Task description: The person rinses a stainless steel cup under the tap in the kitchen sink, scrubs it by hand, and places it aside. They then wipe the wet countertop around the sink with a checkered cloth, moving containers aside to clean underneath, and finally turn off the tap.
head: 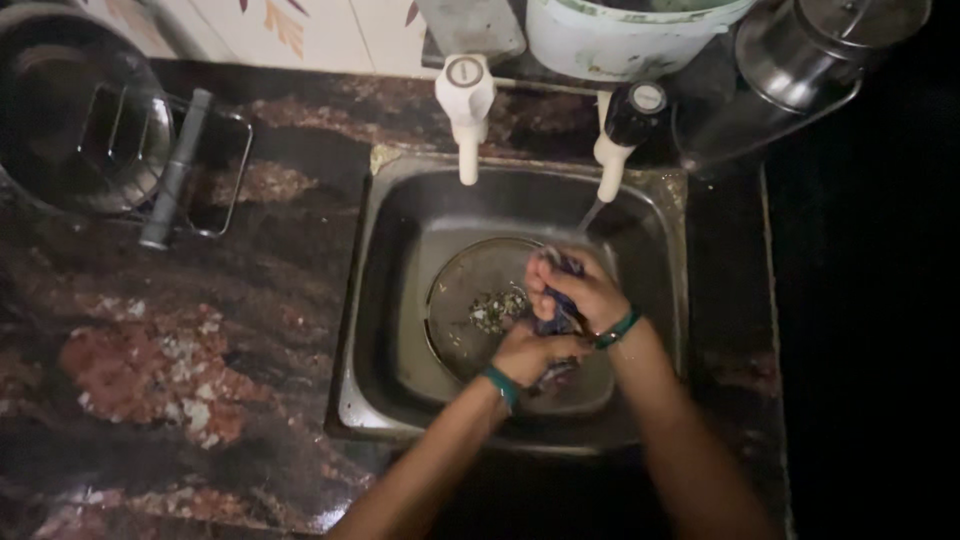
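Over a steel sink (400, 400), both my hands grip a dark blue cloth (562, 318) and squeeze it between them. My right hand (575, 290) is on top, closed around the cloth's upper part. My left hand (528, 352) holds the lower part from below. Each wrist wears a green band. Water runs in a thin stream from the right tap (620, 135) onto the cloth. Under the hands lies a round steel plate (465, 300) with scraps of food in its middle.
A second white tap (466, 105) stands at the sink's back left. On the dark stone counter (150, 350) sit a steel pot (70, 115) and a wire rack with a grey handle (175, 170). A pale tub (620, 40) and a steel vessel (800, 70) stand behind the sink.
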The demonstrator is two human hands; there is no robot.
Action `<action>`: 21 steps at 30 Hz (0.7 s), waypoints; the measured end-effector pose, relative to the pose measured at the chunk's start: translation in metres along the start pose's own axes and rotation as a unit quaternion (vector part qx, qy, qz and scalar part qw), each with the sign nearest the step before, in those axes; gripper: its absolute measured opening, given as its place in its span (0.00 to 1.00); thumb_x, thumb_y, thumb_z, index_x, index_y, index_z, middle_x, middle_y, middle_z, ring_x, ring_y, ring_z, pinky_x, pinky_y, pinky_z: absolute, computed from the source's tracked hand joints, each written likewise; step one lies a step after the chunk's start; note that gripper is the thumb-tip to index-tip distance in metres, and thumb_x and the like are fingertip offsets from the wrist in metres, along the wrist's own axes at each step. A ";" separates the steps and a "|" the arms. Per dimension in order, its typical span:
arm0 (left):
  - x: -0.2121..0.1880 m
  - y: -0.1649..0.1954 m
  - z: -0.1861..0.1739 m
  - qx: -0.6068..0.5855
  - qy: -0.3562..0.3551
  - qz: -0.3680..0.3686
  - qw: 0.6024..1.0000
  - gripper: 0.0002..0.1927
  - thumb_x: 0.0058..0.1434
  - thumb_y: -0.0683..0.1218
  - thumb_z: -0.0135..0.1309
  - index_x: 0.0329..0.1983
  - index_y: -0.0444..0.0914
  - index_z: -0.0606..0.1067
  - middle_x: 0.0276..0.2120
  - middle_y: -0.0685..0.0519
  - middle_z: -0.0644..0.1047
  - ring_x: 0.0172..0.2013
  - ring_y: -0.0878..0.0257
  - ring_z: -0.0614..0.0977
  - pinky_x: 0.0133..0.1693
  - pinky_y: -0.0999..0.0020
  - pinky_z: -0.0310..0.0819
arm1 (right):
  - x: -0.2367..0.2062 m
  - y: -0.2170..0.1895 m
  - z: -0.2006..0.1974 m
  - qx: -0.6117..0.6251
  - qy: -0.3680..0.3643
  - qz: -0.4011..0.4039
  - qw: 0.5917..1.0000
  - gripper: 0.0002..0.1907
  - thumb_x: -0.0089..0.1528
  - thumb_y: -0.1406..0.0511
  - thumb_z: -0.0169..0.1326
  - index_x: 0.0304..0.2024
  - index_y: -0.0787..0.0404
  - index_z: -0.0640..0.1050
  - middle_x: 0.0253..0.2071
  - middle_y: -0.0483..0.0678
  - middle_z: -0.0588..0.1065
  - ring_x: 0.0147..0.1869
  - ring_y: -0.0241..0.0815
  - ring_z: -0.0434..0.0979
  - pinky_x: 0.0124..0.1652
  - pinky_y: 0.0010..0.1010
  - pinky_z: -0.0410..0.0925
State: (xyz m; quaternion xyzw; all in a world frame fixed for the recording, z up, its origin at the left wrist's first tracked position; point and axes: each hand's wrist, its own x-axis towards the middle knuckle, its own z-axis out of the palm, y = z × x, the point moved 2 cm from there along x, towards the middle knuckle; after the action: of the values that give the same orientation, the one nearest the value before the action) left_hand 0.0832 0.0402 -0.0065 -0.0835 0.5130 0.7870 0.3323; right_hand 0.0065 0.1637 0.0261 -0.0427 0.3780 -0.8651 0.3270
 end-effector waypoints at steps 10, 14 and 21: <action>0.006 0.028 -0.013 0.631 0.173 0.050 0.755 0.19 0.49 0.49 0.61 0.42 0.35 0.81 0.42 0.35 0.80 0.44 0.39 0.83 0.46 0.48 0.78 | 0.038 0.037 -0.023 -0.089 0.369 0.018 0.925 0.20 0.65 0.52 0.58 0.28 0.55 0.69 0.17 0.38 0.63 0.15 0.31 0.58 0.15 0.26 0.51; 0.005 0.020 -0.010 0.658 0.155 0.053 0.735 0.19 0.49 0.49 0.60 0.41 0.35 0.81 0.42 0.37 0.81 0.44 0.41 0.84 0.47 0.48 0.79 | 0.031 0.038 -0.022 -0.070 0.393 0.009 0.917 0.17 0.63 0.57 0.55 0.23 0.52 0.66 0.16 0.39 0.61 0.14 0.34 0.57 0.14 0.30 0.50; -0.011 0.056 -0.044 0.444 -0.074 0.206 0.869 0.29 0.51 0.62 0.66 0.44 0.34 0.80 0.39 0.46 0.84 0.41 0.55 0.85 0.47 0.58 0.79 | -0.034 -0.037 0.047 -0.610 0.068 -0.271 0.742 0.12 0.72 0.62 0.52 0.47 0.63 0.81 0.43 0.45 0.83 0.42 0.38 0.83 0.39 0.34 0.75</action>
State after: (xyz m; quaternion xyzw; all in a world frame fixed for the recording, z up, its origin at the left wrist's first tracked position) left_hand 0.0486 -0.0168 0.0203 0.2386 0.7878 0.5310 0.2013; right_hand 0.0289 0.1728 0.0907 -0.2747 0.8184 -0.5028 -0.0433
